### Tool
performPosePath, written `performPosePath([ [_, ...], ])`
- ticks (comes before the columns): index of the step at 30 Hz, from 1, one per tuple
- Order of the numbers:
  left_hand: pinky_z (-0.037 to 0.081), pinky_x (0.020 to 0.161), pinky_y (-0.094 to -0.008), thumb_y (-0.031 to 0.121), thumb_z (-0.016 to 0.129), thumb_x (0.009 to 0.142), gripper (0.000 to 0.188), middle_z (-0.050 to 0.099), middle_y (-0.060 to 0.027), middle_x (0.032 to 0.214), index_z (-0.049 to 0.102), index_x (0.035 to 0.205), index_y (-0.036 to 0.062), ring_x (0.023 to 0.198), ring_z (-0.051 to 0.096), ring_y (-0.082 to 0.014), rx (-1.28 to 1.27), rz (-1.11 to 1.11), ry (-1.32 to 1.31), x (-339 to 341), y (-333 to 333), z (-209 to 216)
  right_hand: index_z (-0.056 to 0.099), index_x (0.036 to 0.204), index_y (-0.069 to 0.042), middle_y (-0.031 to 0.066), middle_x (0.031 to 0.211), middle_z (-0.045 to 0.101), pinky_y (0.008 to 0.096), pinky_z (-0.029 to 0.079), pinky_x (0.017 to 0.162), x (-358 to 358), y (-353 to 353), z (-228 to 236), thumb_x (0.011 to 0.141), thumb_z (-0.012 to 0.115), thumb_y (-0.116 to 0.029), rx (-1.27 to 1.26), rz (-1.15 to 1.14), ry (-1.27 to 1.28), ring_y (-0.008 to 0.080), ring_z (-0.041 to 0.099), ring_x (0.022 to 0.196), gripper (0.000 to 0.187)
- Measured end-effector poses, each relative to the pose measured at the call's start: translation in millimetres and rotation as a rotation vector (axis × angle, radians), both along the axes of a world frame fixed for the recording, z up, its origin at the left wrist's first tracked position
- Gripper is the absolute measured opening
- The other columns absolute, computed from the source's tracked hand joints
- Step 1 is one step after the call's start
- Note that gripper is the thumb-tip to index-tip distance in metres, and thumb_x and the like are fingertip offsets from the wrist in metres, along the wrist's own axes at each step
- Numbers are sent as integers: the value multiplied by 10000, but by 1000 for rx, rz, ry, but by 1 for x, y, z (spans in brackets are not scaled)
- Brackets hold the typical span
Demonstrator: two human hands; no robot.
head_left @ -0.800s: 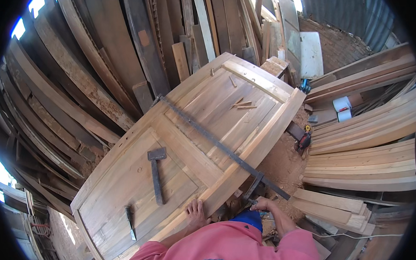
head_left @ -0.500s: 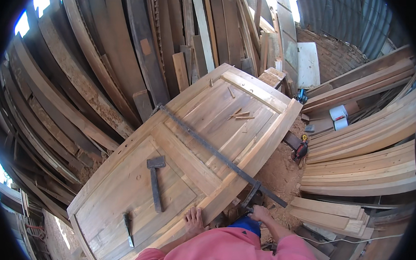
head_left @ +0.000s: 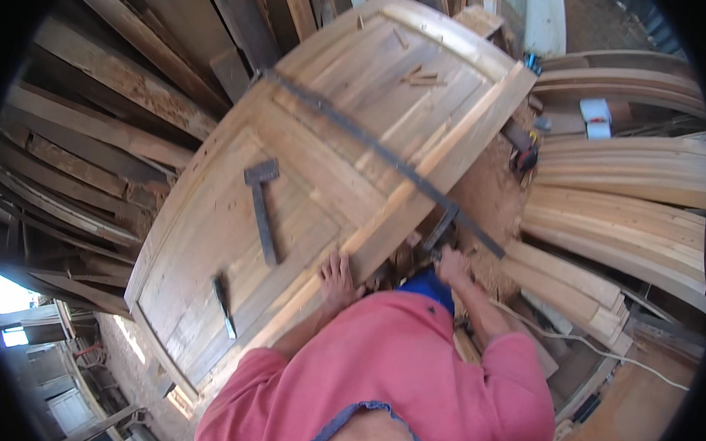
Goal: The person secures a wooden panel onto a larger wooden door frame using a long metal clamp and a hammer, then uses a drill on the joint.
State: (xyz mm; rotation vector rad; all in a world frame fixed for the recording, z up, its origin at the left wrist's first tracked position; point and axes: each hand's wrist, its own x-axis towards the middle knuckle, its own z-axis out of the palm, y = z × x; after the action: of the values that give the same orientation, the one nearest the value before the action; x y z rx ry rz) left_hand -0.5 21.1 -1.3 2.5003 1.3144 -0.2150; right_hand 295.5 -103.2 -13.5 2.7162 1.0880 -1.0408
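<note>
one wooden door (head_left: 323,188): left hand (head_left: 336,276) flat on edge, right hand (head_left: 450,266) beside.

- A small white box-like package (head_left: 594,118) sits at about two o'clock in the view, on the stacked curved timber, with a darker band across its middle.
- Its markings are too small to tell.
- No signs or screens show anywhere else.
</note>
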Motion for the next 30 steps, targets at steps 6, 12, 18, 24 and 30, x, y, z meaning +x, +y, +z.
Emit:
performPosePath([
  [6, 118, 1178, -583, 455, 811, 678, 1144, 191, -243, 1576, 174, 1547, 73, 1465, 152, -431, -101, 3, 91, -2, -15, -13, 707, 865, 29, 145, 795, 715, 394, 556, 640, 56, -14, -81, 809, 763, -296, -104, -172, 964, 253, 694, 680, 335],
  [12, 104, 1179, -583, 458, 803, 685, 1158, 154, -235, 1592, 142, 1559, 87, 1471, 130, -435, -80, 22, 95, -6, -14, -17, 669, 947, 2, 188, 870, 719, 440, 558, 709, 10, -18, -55, 855, 710, -274, 5, 48, 205, 326, 709, 779, 294],
  [18, 108, 1176, -582, 463, 803, 679, 1159, 157, -230, 1593, 150, 1558, 84, 1470, 130, -437, -77, 12, 84, -6, -14, -14, 657, 1040, -5, 226, 991, 716, 480, 547, 824, 11, -21, -46, 829, 731, -318, 158, 98, 148, 380, 709, 945, 385],
  [24, 104, 1176, -582, 465, 808, 682, 1162, 162, -230, 1590, 144, 1556, 84, 1470, 124, -437, -122, 13, 129, 2, -13, -11, 710, 1001, 30, 227, 1022, 722, 443, 548, 845, 57, -9, -77, 825, 742, -377, -279, -227, 995, 353, 705, 998, 444],
  [30, 97, 1178, -586, 470, 798, 696, 1139, 167, -236, 1601, 160, 1559, 86, 1481, 128, -432, -119, 26, 147, 0, -14, -10, 700, 1030, -24, 259, 1028, 700, 518, 529, 858, -7, -16, -11, 858, 692, -381, 53, 13, 41, 435, 667, 1010, 396],
])
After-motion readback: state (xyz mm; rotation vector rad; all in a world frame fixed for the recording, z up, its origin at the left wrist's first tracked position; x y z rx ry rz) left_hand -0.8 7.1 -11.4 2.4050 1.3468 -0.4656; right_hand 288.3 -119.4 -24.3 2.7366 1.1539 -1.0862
